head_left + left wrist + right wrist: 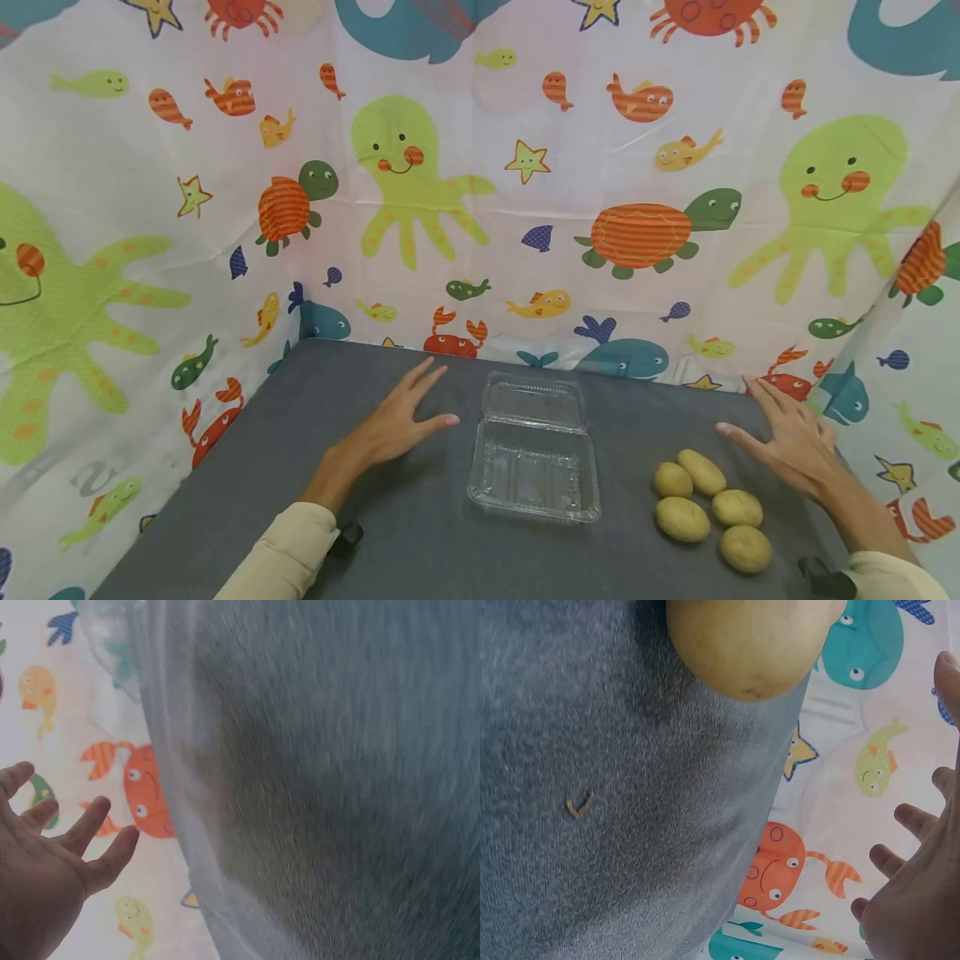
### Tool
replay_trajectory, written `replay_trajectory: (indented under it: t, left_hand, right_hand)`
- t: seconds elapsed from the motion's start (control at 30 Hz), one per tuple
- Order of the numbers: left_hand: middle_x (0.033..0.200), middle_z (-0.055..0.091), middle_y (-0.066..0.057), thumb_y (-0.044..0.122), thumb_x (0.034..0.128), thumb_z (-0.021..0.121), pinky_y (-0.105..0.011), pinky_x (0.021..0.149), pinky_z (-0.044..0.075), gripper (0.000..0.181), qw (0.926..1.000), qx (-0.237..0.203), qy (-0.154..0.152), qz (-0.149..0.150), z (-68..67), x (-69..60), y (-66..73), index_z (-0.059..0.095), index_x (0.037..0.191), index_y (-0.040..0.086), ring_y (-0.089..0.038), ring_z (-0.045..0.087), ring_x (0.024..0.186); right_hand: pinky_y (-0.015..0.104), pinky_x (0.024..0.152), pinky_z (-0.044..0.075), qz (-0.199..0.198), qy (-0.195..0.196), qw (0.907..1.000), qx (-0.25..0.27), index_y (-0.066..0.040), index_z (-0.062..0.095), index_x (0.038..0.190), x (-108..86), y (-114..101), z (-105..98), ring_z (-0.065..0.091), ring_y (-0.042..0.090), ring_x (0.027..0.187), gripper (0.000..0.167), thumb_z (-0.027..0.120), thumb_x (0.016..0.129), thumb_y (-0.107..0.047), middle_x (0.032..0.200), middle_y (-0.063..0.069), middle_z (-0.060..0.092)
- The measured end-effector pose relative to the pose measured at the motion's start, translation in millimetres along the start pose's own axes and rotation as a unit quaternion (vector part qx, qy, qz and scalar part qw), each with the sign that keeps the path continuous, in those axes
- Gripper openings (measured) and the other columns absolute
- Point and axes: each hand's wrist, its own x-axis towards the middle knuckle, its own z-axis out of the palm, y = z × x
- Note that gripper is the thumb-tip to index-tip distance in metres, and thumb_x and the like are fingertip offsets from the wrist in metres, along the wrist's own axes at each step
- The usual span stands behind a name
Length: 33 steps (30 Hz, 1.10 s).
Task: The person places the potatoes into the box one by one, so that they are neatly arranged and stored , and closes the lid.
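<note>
A clear plastic clamshell box (534,468) lies on the grey table with its lid (534,402) folded back, away from me. Several potatoes (682,519) are grouped to the right of the box; one potato (746,645) shows large at the top of the right wrist view. My left hand (401,421) hovers left of the box, fingers spread, holding nothing. In the left wrist view, that hand (52,862) appears at the left edge. My right hand (791,433) is held beyond and to the right of the potatoes, fingers extended, touching none of them.
A dark grey cloth-covered table (405,533) bears everything. A white curtain (465,233) printed with sea animals stands behind it and at both sides. A small tan scrap (579,805) lies on the cloth in the right wrist view.
</note>
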Motion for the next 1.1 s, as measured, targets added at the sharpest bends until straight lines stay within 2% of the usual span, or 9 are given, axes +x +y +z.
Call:
replay_trajectory:
  t: [0.1, 0.33, 0.57, 0.63, 0.73, 0.87, 0.97, 1.1]
  left_hand:
    - [0.179, 0.011, 0.001, 0.066, 0.0942, 0.07, -0.079, 0.116, 0.027, 0.092, 0.9997, -0.022, -0.004, 0.006, 2.1, -5.8, 6.7, 0.025, 0.169, 0.039, -0.04, 0.021, 0.161]
    - [0.178, 0.017, 0.003, 0.06, 0.0939, 0.074, -0.077, 0.118, 0.028, 0.089, 0.9982, -0.053, -0.014, 0.023, 9.4, -17.9, 15.5, 0.03, 0.168, 0.038, -0.036, 0.024, 0.161]
    - [0.176, 0.02, 0.009, 0.057, 0.0935, 0.077, -0.071, 0.118, 0.036, 0.087, 0.9952, -0.09, -0.029, 0.025, 16.9, -26.8, 21.3, 0.032, 0.166, 0.041, -0.034, 0.048, 0.149]
    - [0.176, 0.02, 0.009, 0.056, 0.0937, 0.077, -0.071, 0.117, 0.036, 0.085, 0.9945, -0.096, -0.031, 0.03, 18.8, -28.4, 22.6, 0.034, 0.166, 0.041, -0.034, 0.049, 0.148]
    - [0.176, 0.02, 0.01, 0.055, 0.0946, 0.077, -0.072, 0.118, 0.033, 0.081, 0.994, -0.098, -0.034, 0.035, 21.9, -30.5, 23.5, 0.037, 0.164, 0.041, -0.032, 0.039, 0.155]
    - [0.176, 0.019, 0.011, 0.053, 0.0956, 0.076, -0.069, 0.118, 0.036, 0.077, 0.9928, -0.107, -0.041, 0.036, 25.6, -33.3, 25.1, 0.04, 0.163, 0.042, -0.028, 0.023, 0.161]
    - [0.176, 0.021, 0.008, 0.049, 0.0969, 0.076, -0.068, 0.114, 0.043, 0.075, 0.9911, -0.119, -0.045, 0.041, 28.7, -35.0, 26.1, 0.042, 0.162, 0.039, -0.031, 0.025, 0.161]
    - [0.176, 0.024, 0.007, 0.045, 0.0983, 0.076, -0.068, 0.111, 0.045, 0.071, 0.9902, -0.123, -0.048, 0.046, 31.8, -37.0, 28.4, 0.046, 0.162, 0.033, -0.035, 0.028, 0.159]
  right_hand:
    - [0.091, 0.095, 0.013, -0.002, -0.001, 1.0, 0.001, -0.017, 0.007, 0.172, -2.1, -3, 0, 0.024, 0.073, 0.136, 0.102, 0.06, 0.099, -0.064, 0.168, 0.036, 0.019]
    - [0.091, 0.09, 0.022, -0.018, -0.008, 0.9996, 0.02, -0.017, 0.01, 0.172, -5.0, -11, -2, 0.026, 0.076, 0.135, 0.1, 0.063, 0.099, -0.059, 0.165, 0.04, 0.024]
    - [0.091, 0.086, 0.024, -0.021, -0.029, 0.9982, 0.047, -0.019, 0.011, 0.173, -7.1, -16, -2, 0.028, 0.077, 0.134, 0.098, 0.064, 0.1, -0.057, 0.165, 0.039, 0.024]
    - [0.093, 0.087, 0.022, -0.021, -0.035, 0.9975, 0.058, -0.02, 0.01, 0.173, -7.9, -16, -2, 0.026, 0.077, 0.135, 0.097, 0.064, 0.1, -0.056, 0.166, 0.039, 0.023]
    - [0.093, 0.091, 0.023, -0.023, -0.043, 0.9959, 0.077, -0.019, 0.011, 0.173, -9.6, -16, -2, 0.025, 0.075, 0.139, 0.097, 0.065, 0.1, -0.054, 0.166, 0.04, 0.022]
    - [0.09, 0.095, 0.027, -0.024, -0.055, 0.9938, 0.094, -0.015, 0.013, 0.172, -11.4, -17, -2, 0.025, 0.07, 0.144, 0.098, 0.067, 0.1, -0.053, 0.166, 0.04, 0.022]
    - [0.088, 0.095, 0.032, -0.015, -0.072, 0.9931, 0.091, -0.014, 0.014, 0.172, -11.7, -18, -1, 0.029, 0.069, 0.142, 0.098, 0.066, 0.101, -0.055, 0.164, 0.041, 0.023]
    - [0.08, 0.091, 0.045, -0.01, -0.088, 0.9921, 0.089, -0.013, 0.017, 0.171, -12.8, -19, 2, 0.041, 0.064, 0.135, 0.096, 0.067, 0.101, -0.055, 0.16, 0.04, 0.03]
